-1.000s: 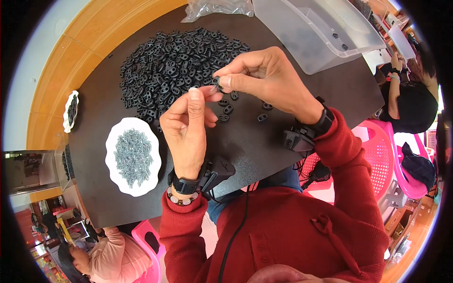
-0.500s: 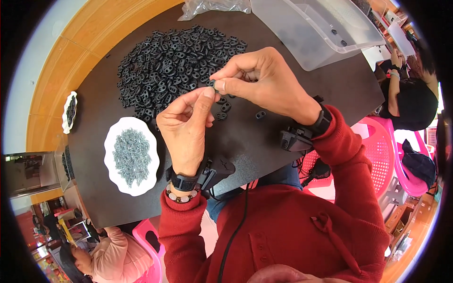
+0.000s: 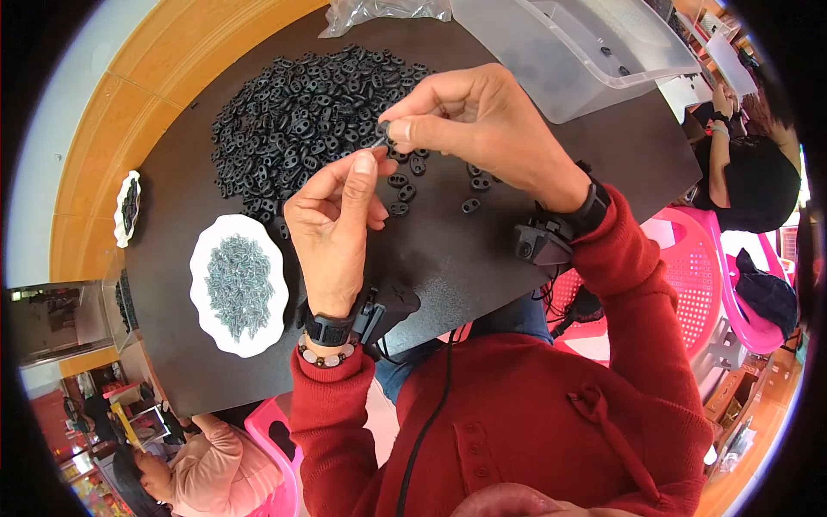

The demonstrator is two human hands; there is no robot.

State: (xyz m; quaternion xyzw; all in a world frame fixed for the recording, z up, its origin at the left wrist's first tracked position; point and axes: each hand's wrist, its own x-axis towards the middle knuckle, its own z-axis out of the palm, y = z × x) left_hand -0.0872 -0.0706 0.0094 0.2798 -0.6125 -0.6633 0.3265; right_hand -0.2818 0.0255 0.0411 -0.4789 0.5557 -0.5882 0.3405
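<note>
Over the table's middle, my right hand (image 3: 495, 129) pinches a black two-hole cord lock piece (image 3: 384, 129) between thumb and forefinger. My left hand (image 3: 334, 215) is just below it, thumb and forefinger pressed together on a tiny metallic piece that looks like a spring (image 3: 377, 142); its end points at the cord lock piece, and the fingertips hide most of it. Behind both hands spreads a big pile of the same black pieces (image 3: 293, 129). Several loose ones (image 3: 398, 208) lie beside my left fingertips. Small metal springs (image 3: 239, 280) fill a white scalloped plate (image 3: 200, 297) left of my left hand.
A clear plastic bin (image 3: 586, 103) stands at the far right of the dark table (image 3: 233, 388), with a plastic bag (image 3: 388, 10) at the back. A small white dish (image 3: 121, 211) sits past the left edge. Co-workers sit at lower left and far right, near pink chairs (image 3: 680, 284).
My hands have drawn slightly apart; the right has risen a little with the cord lock piece. More loose black pieces show beneath my right hand.
</note>
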